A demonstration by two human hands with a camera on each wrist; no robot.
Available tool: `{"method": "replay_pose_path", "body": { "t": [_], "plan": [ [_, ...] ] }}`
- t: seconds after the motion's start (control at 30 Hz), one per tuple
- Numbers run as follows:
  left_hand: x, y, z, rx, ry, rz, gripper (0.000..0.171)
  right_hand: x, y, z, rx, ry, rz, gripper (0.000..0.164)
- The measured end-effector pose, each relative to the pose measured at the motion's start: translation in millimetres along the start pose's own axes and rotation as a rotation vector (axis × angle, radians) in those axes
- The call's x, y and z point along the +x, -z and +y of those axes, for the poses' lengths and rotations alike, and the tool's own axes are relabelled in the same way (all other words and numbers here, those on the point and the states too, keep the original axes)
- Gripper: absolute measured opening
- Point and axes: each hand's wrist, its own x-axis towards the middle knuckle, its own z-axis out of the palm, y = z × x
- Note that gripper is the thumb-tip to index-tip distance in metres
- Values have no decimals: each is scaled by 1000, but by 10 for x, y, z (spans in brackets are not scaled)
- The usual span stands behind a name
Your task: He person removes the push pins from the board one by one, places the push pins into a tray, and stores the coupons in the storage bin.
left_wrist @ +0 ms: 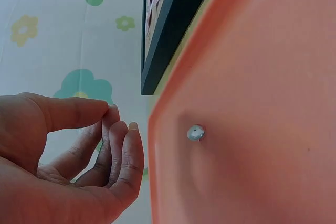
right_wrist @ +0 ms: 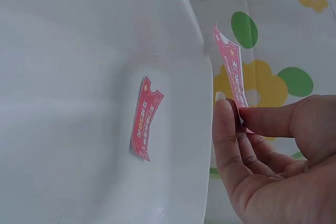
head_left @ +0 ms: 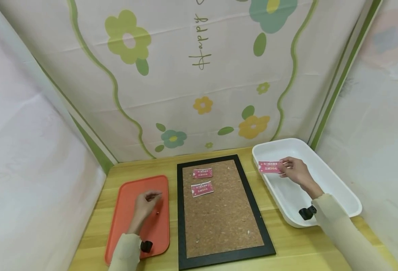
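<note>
In the head view my right hand [head_left: 297, 172] pinches a pink paper coupon [head_left: 269, 167] over the left rim of a white tray [head_left: 334, 184]. A second pink coupon [right_wrist: 146, 121] lies inside that tray in the right wrist view. My left hand [head_left: 145, 206] hovers above a red tray [head_left: 124, 210], thumb and index fingertips together and the other fingers curled; I cannot tell whether something small is between the tips. A clear push pin [left_wrist: 196, 132] sits on the red tray. Two coupons, an upper coupon [head_left: 202, 173] and a lower coupon [head_left: 202, 189], lie on the cork board [head_left: 222, 214].
The cork board's black frame [head_left: 181, 226] stands between the two trays on the wooden table [head_left: 216, 266]. Small pins show near the board's corners, such as a pin [head_left: 248, 232] at lower right. Flower-printed curtains [head_left: 172, 94] enclose the table at the back and sides.
</note>
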Motion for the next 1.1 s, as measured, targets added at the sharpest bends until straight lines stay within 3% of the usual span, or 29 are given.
{"method": "replay_pose_path", "body": {
  "t": [0.2, 0.37, 0.5, 0.8, 1.1],
  "plan": [
    [-18, 84, -37, -31, -9, -31, 28, 91, 88, 144, 24, -29, 8, 44],
    [-19, 94, -55, 39, 29, 28, 23, 158, 111, 233, 40, -76, -13, 44],
    [-20, 101, -100, 74, 52, 52, 20, 197, 111, 305, 16, -125, -37, 45],
    [-30, 104, -191, 86, 112, 27, 17, 274, 80, 452, -39, -188, -65, 42],
    [-32, 105, -244, 148, 114, 36, 13, 322, 19, 552, -129, -225, -91, 41]
  ]
}}
